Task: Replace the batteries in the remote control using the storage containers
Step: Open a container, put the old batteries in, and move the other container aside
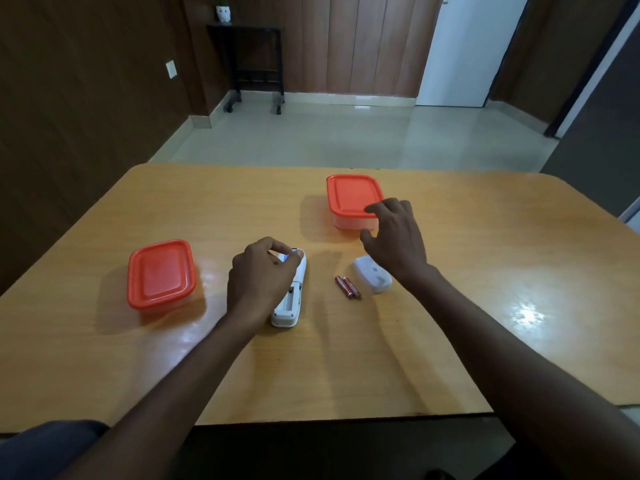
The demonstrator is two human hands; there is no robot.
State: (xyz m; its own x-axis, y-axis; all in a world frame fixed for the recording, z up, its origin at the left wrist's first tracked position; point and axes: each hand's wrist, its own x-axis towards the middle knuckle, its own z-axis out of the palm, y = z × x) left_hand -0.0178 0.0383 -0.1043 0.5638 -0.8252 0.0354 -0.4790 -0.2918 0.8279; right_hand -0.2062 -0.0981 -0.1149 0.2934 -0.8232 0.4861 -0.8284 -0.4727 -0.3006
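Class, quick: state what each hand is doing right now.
Left hand: closed on the remote control, pinning it to the table.
Right hand: open, empty, reaching toward the far container.

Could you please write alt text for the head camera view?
A left hand holds an open white remote on a wooden table while the right hand reaches toward a far red-lidded container. Two batteries, the cover and another container lie nearby.
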